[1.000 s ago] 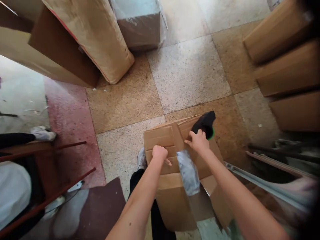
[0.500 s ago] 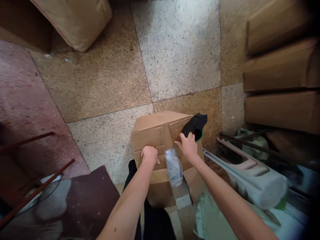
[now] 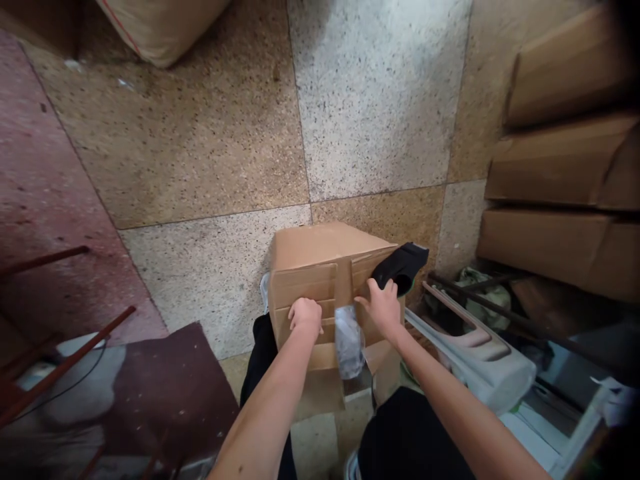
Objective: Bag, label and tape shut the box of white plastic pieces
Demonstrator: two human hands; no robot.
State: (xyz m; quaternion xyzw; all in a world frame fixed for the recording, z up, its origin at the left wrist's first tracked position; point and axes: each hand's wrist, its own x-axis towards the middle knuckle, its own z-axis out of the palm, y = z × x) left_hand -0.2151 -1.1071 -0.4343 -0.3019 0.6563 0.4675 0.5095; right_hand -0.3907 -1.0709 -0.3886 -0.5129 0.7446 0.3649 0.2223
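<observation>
A brown cardboard box (image 3: 313,247) stands on the floor before me, with a strip of clear wrinkled plastic (image 3: 349,343), like packing tape, along its middle. My left hand (image 3: 305,315) is closed against the box's left flap; its fingertips are partly hidden. In my right hand (image 3: 385,307) is a black tape dispenser (image 3: 403,267) with a round opening, tilted over the box's right far corner. The fingers rest around its near side, and the thumb points left.
Cardboard boxes (image 3: 540,243) are stacked at the right. A pale plastic stool (image 3: 480,363) lies on its side near my right arm. Red metal bars (image 3: 113,333) and a dark maroon panel (image 3: 175,387) are at the left; a stuffed sack (image 3: 170,30) stands at the far left.
My view has shifted a little, and my right knee has come into sight beside the box. Both hands keep their places on the box and dispenser.
</observation>
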